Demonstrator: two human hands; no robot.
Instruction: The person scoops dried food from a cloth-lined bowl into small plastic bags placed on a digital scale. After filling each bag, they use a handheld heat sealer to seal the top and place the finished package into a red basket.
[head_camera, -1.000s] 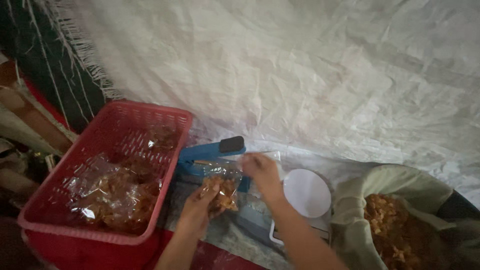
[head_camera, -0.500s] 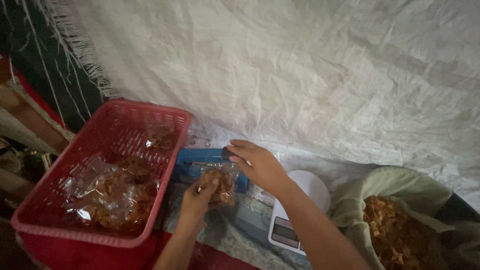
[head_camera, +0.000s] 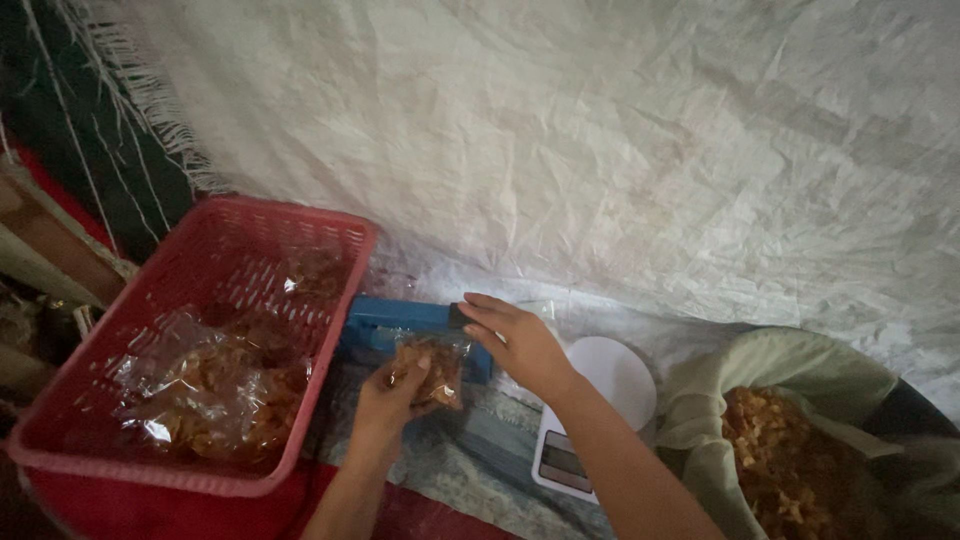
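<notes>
My left hand (head_camera: 392, 392) holds a small clear plastic bag of brown snack pieces (head_camera: 436, 366) by its lower part. The bag's top lies in a blue bag sealer (head_camera: 388, 322) that sits in front of me. My right hand (head_camera: 518, 338) rests flat on the sealer's arm at its right end, fingers pointing left, pressing it down over the bag's mouth. The bag's upper edge is hidden under the arm and my hand.
A red plastic basket (head_camera: 90, 400) on the left holds several filled clear bags (head_camera: 215, 390). A white kitchen scale (head_camera: 600, 400) stands right of the sealer. A large open sack of brown snack pieces (head_camera: 790, 460) is at the lower right. White woven sheeting (head_camera: 620, 150) covers the background.
My right hand moved left onto the sealer's arm and pushed it down on the bag. My left hand kept hold of the bag. The view shifted slightly.
</notes>
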